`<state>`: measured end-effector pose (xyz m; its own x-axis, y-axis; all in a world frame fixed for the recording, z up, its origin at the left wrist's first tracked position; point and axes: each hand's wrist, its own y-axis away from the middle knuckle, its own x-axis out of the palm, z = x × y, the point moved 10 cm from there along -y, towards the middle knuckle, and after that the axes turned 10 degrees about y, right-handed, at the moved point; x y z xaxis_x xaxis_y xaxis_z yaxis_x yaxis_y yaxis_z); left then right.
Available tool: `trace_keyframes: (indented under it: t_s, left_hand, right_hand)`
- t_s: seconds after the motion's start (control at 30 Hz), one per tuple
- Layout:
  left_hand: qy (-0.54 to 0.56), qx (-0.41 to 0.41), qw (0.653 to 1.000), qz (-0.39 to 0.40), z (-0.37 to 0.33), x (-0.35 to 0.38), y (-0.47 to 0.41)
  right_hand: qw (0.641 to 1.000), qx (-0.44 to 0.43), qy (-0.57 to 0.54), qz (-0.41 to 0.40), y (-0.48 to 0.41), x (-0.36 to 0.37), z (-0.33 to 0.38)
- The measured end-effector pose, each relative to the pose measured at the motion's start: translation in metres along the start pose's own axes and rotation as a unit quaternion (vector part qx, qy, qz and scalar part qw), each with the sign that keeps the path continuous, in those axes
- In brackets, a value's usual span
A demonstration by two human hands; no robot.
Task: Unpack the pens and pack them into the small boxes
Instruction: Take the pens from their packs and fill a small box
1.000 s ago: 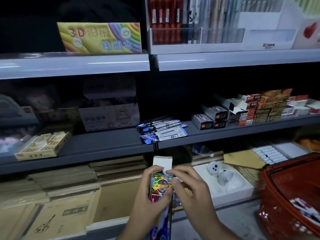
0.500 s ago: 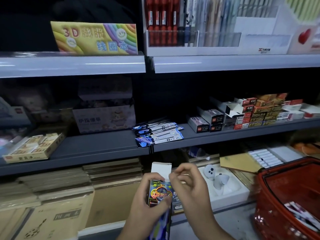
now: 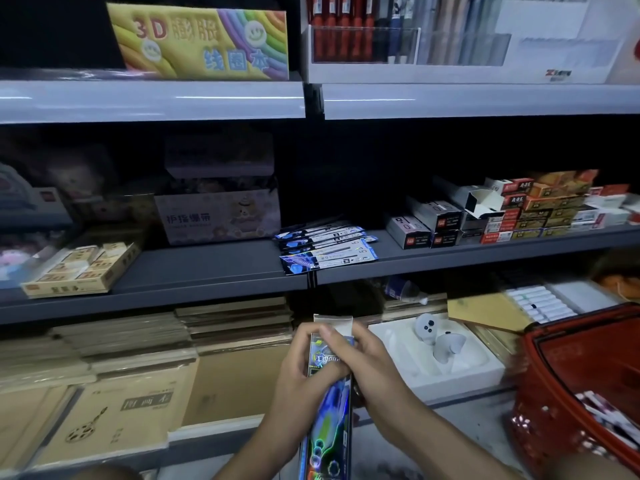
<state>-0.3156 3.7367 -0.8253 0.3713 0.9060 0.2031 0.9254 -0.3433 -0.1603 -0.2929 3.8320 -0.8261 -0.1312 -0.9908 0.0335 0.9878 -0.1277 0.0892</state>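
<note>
Our shiny pen box (image 3: 327,414), flap (image 3: 335,323) up, red basket (image 3: 530,358) holding packs (image 3: 601,412), our left hand (image 3: 303,374) gripping the box, right hand (image 3: 375,370) pinching its top

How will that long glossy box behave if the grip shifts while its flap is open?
The glossy box looks like thin card, so probably light and crushable under a hard squeeze. Its foil finish likely slips. With the white flap open on top, tipping may spill contents.

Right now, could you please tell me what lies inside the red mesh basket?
Flat white-and-dark packets lie in the red mesh basket, lower right; the rest is cut off.
</note>
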Motion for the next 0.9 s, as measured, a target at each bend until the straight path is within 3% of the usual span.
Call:
trace_keyframes:
  t_s: [0.13,0.23,0.37,0.57,0.8,0.9]
  left_hand:
    - [-0.025,-0.041,0.999,0.023,0.009,0.001,0.003]
    - [-0.022,-0.062,0.998,-0.004,0.014,-0.005,0.004]
    - [0.005,-0.090,0.996,-0.008,0.021,-0.005,0.002]
    - [-0.097,-0.035,0.993,0.054,0.022,0.005,0.006]
    - [-0.154,-0.040,0.987,-0.003,0.041,-0.027,0.008]
    - [-0.177,-0.030,0.983,-0.032,0.039,-0.038,0.012]
  right_hand:
    - [0.999,-0.039,0.033,-0.018,-0.004,-0.003,0.002]
    - [0.998,-0.066,0.011,-0.012,-0.006,-0.004,0.011]
    - [0.995,-0.077,-0.001,-0.063,-0.013,-0.016,0.007]
    - [0.988,-0.101,0.081,-0.084,-0.010,-0.018,0.000]
    - [0.963,-0.122,0.232,-0.051,-0.006,-0.004,-0.006]
    - [0.968,-0.122,0.215,-0.039,0.000,0.003,-0.011]
